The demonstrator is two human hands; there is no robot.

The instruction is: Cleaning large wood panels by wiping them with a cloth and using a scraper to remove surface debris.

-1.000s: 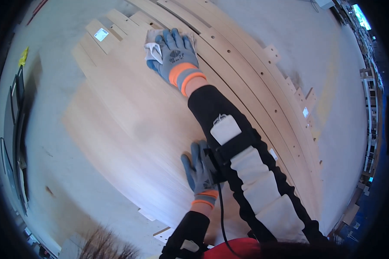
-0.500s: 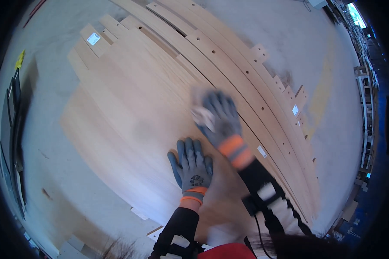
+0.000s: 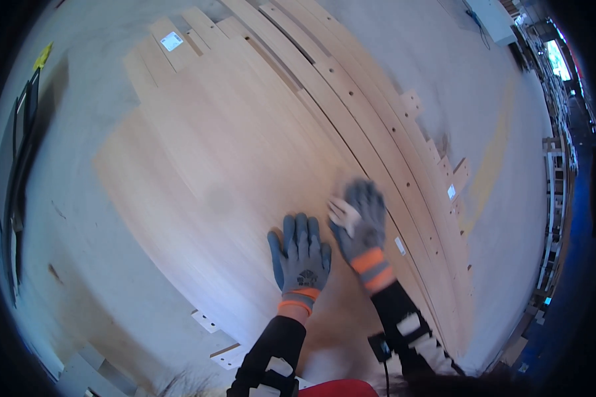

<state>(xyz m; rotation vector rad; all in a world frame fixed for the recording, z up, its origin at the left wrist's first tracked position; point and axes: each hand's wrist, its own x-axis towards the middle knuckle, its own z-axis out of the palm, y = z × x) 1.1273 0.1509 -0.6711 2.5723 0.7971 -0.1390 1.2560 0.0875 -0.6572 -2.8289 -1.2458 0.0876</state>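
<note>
A large pale wooden panel lies flat in front of me. My left hand, in a grey glove with an orange cuff, rests palm down on it, fingers stretched out. Just to the right, my right hand, gloved the same way, holds a bunched pale cloth against the wood. The cloth pokes out on the thumb side, and the rest of it is hidden under the blurred fingers. Along the panel's right side run several long wooden boards with round holes.
White labels mark a far board end and the right-hand boards. Dark framed panels stand at the left on the grey floor. Racks line the right edge. A pale grey box sits at lower left.
My right hand has drawn back toward me and slightly right with the cloth, sliding over the panel. The left hand stays flat in nearly the same place. The view has shifted a little.
</note>
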